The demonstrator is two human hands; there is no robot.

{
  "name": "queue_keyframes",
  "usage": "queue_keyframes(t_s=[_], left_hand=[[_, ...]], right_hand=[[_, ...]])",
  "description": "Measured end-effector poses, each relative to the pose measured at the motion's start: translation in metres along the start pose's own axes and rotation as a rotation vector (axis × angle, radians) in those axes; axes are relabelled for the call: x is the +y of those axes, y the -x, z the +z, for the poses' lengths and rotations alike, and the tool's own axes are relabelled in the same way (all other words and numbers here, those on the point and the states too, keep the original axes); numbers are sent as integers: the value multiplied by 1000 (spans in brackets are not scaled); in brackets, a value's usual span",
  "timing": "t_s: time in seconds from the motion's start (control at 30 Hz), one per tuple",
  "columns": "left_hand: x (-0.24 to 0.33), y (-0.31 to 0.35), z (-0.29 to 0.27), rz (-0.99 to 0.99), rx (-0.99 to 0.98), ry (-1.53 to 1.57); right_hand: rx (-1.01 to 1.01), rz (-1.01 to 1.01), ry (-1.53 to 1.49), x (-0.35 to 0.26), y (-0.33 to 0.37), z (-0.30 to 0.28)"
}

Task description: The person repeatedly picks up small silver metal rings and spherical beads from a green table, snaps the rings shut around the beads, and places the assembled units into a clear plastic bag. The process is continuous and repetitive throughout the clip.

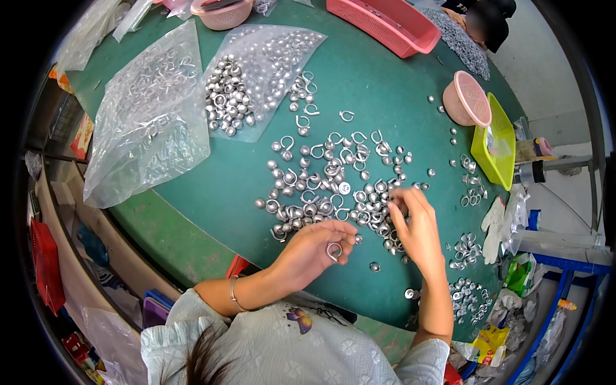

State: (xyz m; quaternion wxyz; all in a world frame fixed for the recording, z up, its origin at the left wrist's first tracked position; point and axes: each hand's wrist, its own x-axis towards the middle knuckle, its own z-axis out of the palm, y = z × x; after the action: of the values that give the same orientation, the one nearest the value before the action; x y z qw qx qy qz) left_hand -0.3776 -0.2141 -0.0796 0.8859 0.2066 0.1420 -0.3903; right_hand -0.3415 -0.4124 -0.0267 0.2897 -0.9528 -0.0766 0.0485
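Silver metal, so best hold ring (334,251) lightly in left hand (316,249), with fingers curled against it at near edge of pile (372,210), and pick singly with right hand (419,226), bent-fingered at pile's right side, can't tell if pinching.

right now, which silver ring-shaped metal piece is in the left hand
The silver ring-shaped metal piece held by the left hand; the heaped ones beyond it lie on the green table.
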Motion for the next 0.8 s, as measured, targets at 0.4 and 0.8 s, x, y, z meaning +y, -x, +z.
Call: queue_keyframes(t_s=[0.4,0.8], left_hand=[[15,2,4,-38,-20,-76],[14,-3,-1,-30,-18,-71]], right_hand=[[32,-171,237,3,-52,13],[-40,-150,372,7,-76,42]])
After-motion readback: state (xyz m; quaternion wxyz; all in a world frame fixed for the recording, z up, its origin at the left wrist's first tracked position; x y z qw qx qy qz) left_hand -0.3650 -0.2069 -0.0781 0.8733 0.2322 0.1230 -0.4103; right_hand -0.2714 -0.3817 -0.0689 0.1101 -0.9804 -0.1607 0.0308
